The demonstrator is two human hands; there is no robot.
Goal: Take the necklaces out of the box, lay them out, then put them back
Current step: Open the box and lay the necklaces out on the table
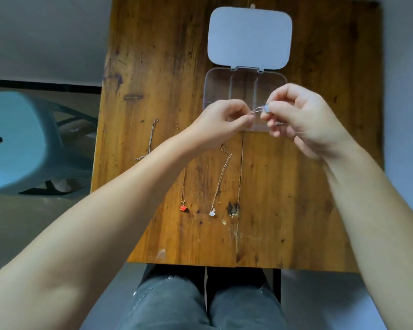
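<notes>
A clear plastic box (pixel 218 78) with dividers stands open on the wooden table (pixel 296 198), its lid (pixel 249 36) flat behind it. Above the box's front edge, my left hand (pixel 221 125) and my right hand (pixel 301 117) both pinch a silver necklace with a pale blue pendant (pixel 265 109); its short visible chain stretches between the fingers. Three necklaces lie on the table: a silver chain (pixel 150 139) at the left, a gold one with a red heart pendant (pixel 183 208), and a gold one with a white flower pendant (pixel 212 212).
A light blue plastic stool (pixel 17 141) stands on the floor to the left of the table. My knees in grey trousers (pixel 200 303) are under the table's near edge. A crack runs down the tabletop at the middle.
</notes>
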